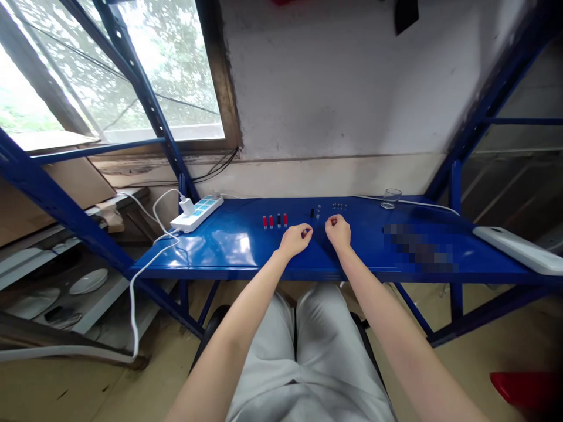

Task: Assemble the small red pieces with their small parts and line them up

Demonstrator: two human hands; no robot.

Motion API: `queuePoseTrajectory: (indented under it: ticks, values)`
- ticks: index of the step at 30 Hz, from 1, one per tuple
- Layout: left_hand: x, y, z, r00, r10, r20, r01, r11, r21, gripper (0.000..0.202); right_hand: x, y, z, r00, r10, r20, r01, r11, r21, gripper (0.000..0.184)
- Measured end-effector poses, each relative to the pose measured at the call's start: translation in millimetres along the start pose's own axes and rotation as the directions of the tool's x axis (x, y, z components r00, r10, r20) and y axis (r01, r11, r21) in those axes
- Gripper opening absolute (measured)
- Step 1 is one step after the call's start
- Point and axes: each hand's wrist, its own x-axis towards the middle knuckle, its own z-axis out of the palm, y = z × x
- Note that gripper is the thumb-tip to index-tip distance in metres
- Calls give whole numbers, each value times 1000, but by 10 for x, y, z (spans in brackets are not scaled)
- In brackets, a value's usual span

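Small clear pieces [318, 214] lie on the glossy blue metal desk [224, 255], just beyond your hands and beside a short black cylinder [312, 213]. Your left hand [297, 240] has its fingers curled in, thumb near forefinger; your right hand [338, 231] is bunched narrow too. You cannot tell whether either pinches anything. Tiny pieces [339, 206] farther back are too small to identify. Pixelation hides a dark object [417, 249] at your right; the white slab-like object [519, 248] is cut off by the right edge.
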Motion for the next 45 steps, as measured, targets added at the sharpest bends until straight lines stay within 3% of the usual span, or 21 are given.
queuePoseTrajectory:
  ticks: [10, 18, 29, 33, 36, 41, 45]
  values:
    - [-110, 13, -11, 985, -139, -100, 122, 980, -155, 29, 255, -17, 177, 972, 75, 222, -12, 962, -273, 35]
    - [-100, -12, -11, 982, -164, -92, 147, 975, -166, 29, 480, -34, 407, 966, 51, 253, 42, 936, -350, 38]
    - [-108, -25, 10, 978, -174, -113, 161, 980, -116, 28, 582, -147, 586, 960, 111, 256, -19, 941, -338, 32]
    - [-110, -31, 12, 978, -172, -117, 160, 982, -104, 28, 558, -162, 642, 969, 65, 238, 11, 953, -303, 23]
    - [-118, -34, 5, 979, -167, -116, 158, 984, -83, 29, 480, -173, 628, 969, -27, 246, 99, 954, -285, 17]
    - [-129, -16, -5, 977, -169, -131, 167, 986, -20, 26, 235, -172, 475, 929, -141, 342, 244, 929, -278, 15]
    - [-135, 31, -13, 983, -156, -99, 158, 987, 12, 26, 36, -121, 342, 907, -185, 379, 285, 931, -227, 11]
